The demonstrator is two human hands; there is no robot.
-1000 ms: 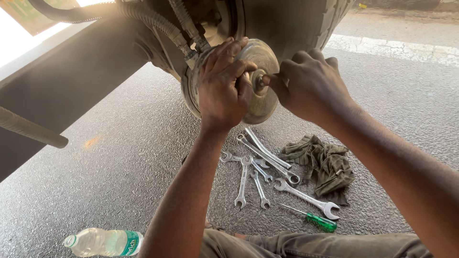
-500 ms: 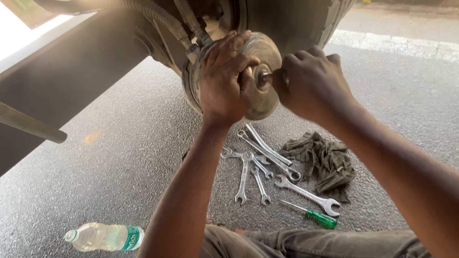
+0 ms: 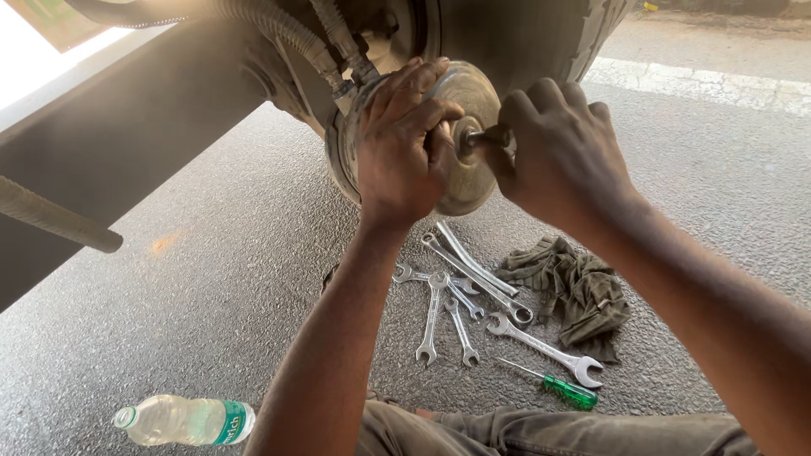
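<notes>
A round, dusty metal chamber (image 3: 473,173) hangs under a vehicle, with hoses (image 3: 325,42) running into its top. My left hand (image 3: 405,139) wraps over its front face and grips it. My right hand (image 3: 557,148) is closed around a dark tool (image 3: 486,135) whose tip sits at the centre of the chamber's face. What kind of tool it is I cannot tell, since my fingers hide most of it.
On the asphalt below lie several spanners (image 3: 460,295), a green-handled screwdriver (image 3: 562,390) and a crumpled olive rag (image 3: 574,287). A plastic water bottle (image 3: 186,420) lies at the lower left. A tyre (image 3: 524,34) stands behind the chamber. A grey bar (image 3: 59,221) juts in from the left.
My hands have stayed on the chamber. My right hand has shifted slightly right and turned at the centre fitting, and the view has tipped a little.
</notes>
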